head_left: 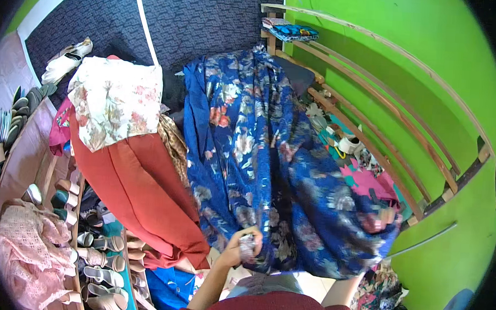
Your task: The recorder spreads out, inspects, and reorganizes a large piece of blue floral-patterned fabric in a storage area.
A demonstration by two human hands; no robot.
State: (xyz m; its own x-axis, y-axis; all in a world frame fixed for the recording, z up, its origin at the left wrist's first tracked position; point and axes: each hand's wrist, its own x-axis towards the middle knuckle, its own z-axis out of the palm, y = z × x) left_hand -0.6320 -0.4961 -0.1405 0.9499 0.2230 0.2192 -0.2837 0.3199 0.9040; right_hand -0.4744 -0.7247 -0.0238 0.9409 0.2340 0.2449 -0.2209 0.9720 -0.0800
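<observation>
A large blue floral cloth, shiny with red and white flowers, spreads from the far edge down toward my body. Whether it is a dress or loose fabric I cannot tell. Bunched cloth at its near edge is gripped by my left hand, fingers curled round it. My right forearm passes behind the cloth on the right; the fingers of my right hand show, blurred, closed over its right edge. To the left lie rust-red trousers, with a white floral top over their upper end.
Shoe racks with several pairs of shoes stand at the left, a pink lace garment draped there. A wooden slatted rack runs along the green wall, folded cloths at its far end. Patterned clothes lie at the lower right.
</observation>
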